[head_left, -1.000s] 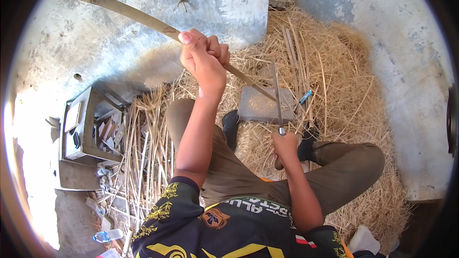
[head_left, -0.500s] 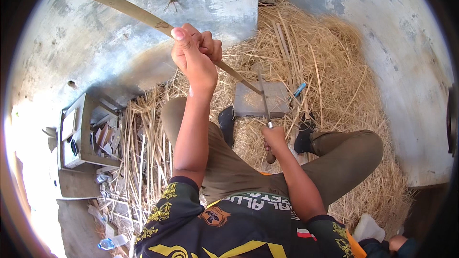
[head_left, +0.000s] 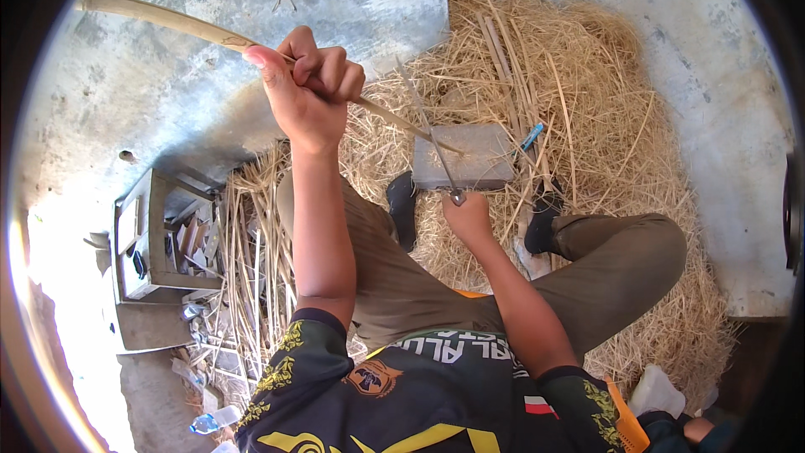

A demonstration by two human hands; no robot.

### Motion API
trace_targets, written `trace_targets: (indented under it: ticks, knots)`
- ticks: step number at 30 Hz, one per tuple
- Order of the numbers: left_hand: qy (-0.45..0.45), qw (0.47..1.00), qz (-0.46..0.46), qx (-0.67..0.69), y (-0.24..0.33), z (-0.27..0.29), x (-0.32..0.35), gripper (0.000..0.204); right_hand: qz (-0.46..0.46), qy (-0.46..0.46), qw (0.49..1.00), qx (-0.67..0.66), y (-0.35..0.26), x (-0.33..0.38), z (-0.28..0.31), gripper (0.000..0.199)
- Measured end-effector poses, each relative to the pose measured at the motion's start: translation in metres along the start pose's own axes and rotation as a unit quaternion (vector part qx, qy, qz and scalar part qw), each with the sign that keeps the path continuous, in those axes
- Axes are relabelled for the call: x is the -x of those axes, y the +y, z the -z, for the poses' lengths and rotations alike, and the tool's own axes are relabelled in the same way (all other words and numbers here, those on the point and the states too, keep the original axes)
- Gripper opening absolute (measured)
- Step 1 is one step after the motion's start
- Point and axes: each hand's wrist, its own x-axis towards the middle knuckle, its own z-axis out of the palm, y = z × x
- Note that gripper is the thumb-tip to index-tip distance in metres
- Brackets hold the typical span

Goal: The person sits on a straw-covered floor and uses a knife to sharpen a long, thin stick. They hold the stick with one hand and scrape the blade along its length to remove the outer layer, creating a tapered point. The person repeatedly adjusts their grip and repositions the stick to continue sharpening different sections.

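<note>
Bamboo strip [head_left: 176,23] (long, curved, pale) tapers toward flat block [head_left: 463,161].

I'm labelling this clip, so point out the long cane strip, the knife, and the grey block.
cane strip [head_left: 168,19], head view, on the bare stretch left of the left hand.
knife [head_left: 428,130], head view, on the blade's middle.
grey block [head_left: 478,159], head view, on its flat top.

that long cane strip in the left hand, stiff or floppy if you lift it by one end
Probably springy, not floppy: the cane strip arcs gently from the left hand without drooping. Likely light, since it looks thin. Its far end may whip when moved.
</note>
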Motion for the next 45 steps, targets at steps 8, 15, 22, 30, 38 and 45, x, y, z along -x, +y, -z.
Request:
trace_targets:
  ticks: [8,15,22,30,38,45]
  knots:
    - [-0.05,0.998,0.016,0.016,-0.004,-0.01,-0.001,0.067,0.088,0.025,0.993,-0.071,-0.016,0.014,-0.01,0.032]
    - [0.039,0.999,-0.002,-0.023,-0.003,0.002,-0.01,0.069,-0.021,-0.006,1.0,-0.019,-0.016,0.007,0.003,0.031]
    - [0.012,1.0,0.018,0.01,-0.013,-0.01,-0.019,0.068,0.028,0.005,0.998,-0.064,-0.011,0.004,-0.003,0.03]
    - [-0.003,0.999,0.005,-0.035,-0.031,-0.02,-0.044,0.066,-0.012,0.019,0.996,-0.081,-0.032,0.001,0.005,0.032]
    - [-0.015,0.999,0.036,-0.028,-0.048,-0.016,-0.056,0.067,-0.129,0.011,0.977,-0.172,0.032,-0.033,-0.023,0.034]
    - [0.068,0.996,-0.004,-0.06,-0.047,0.003,-0.062,0.066,-0.07,0.028,0.995,-0.058,0.016,-0.032,-0.018,0.033]
